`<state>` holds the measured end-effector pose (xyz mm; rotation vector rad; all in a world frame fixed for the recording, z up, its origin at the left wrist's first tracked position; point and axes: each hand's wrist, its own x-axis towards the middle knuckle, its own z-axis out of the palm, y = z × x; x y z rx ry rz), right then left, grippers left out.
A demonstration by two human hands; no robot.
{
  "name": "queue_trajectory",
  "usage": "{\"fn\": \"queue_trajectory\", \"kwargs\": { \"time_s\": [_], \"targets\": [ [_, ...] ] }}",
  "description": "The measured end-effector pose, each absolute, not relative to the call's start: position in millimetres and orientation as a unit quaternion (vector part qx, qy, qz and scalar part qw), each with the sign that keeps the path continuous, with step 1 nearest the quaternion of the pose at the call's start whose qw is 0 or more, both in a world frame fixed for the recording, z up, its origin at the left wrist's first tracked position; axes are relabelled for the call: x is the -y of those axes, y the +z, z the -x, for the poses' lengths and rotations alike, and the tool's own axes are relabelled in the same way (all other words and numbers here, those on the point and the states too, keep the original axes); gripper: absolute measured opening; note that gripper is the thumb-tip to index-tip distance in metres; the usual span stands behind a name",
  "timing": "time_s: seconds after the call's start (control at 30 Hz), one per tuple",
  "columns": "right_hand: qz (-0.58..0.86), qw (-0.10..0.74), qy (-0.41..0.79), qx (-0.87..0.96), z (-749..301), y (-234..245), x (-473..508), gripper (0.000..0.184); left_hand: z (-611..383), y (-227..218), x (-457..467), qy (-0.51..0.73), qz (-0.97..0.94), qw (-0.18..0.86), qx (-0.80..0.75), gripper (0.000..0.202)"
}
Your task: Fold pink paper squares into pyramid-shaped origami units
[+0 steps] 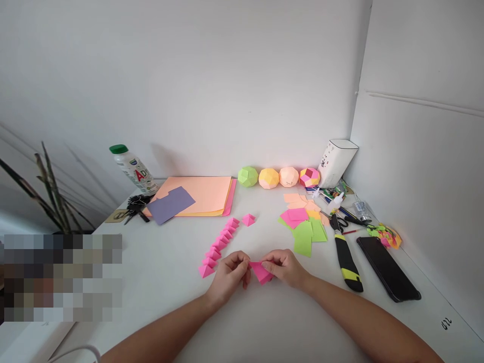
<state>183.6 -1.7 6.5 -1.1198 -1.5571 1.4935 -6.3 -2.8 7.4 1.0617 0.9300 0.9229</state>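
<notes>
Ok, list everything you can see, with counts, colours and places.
Plant: one, green, far left
Bottle: one, white with green cap, back left
Keys: one bunch, mostly black, by bottle
Large sheets: several, peach, yellow, pink, back
Purple sheet: one, overlapping them
Paper balls: four, green, yellow, peach, multicoloured, back
Container: one, white, back right
Paper squares: many, mixed colours, right of centre
Clutter: small bottles, pens, scissors, mixed colours, right
Tool: one, black and yellow, right
Phone: one, black, right
Scraps: heap, multicoloured, right
Folded pieces: about nine, pink, left of centre
Table: one, white, underneath
Pink paper: one, between hands
Left hand, right hand: two, bare, front centre
</notes>
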Motion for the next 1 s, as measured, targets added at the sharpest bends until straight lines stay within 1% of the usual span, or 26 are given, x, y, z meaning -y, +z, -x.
{"fn": "queue_trajectory", "kwargs": {
  "time_s": [0.1, 0.23, 0.37, 0.5, 0.9, 0.93, 1.0],
  "targets": [
    [0.429, 0.347, 0.569, 0.610, -182.7, 6.5, 1.8, 0.019, 5.4, 12.1, 4.3, 0.387, -0.485, 0.668, -0.411, 0.019],
    [0.442, 0.351, 0.541, 0.623, -176.9, 9.9, 3.8, 0.014, 3.3, 18.1, 6.5, 0.344, -0.535, 0.640, -0.431, 0.022],
    [0.460, 0.358, 0.507, 0.636, -169.7, 15.5, 7.2, 0.008, 1.6, 18.5, 7.2, 0.339, -0.549, 0.629, -0.433, 0.019],
    [0.472, 0.361, 0.492, 0.637, -168.0, 18.0, 8.7, 0.009, 1.6, 16.8, 7.0, 0.339, -0.544, 0.628, -0.441, 0.018],
    [0.453, 0.427, 0.582, 0.523, -180.3, 8.0, 4.0, 0.008, 6.6, 5.8, 1.1, 0.404, -0.448, 0.670, -0.434, 0.027],
    [0.445, 0.426, 0.589, 0.523, -180.4, 8.0, 4.1, 0.007, 6.7, 5.9, 0.9, 0.403, -0.447, 0.671, -0.433, 0.028],
    [0.428, 0.409, 0.601, 0.537, -180.0, 8.6, 4.4, 0.012, 6.4, 6.6, 0.9, 0.397, -0.454, 0.671, -0.432, 0.029]
  ]
}}
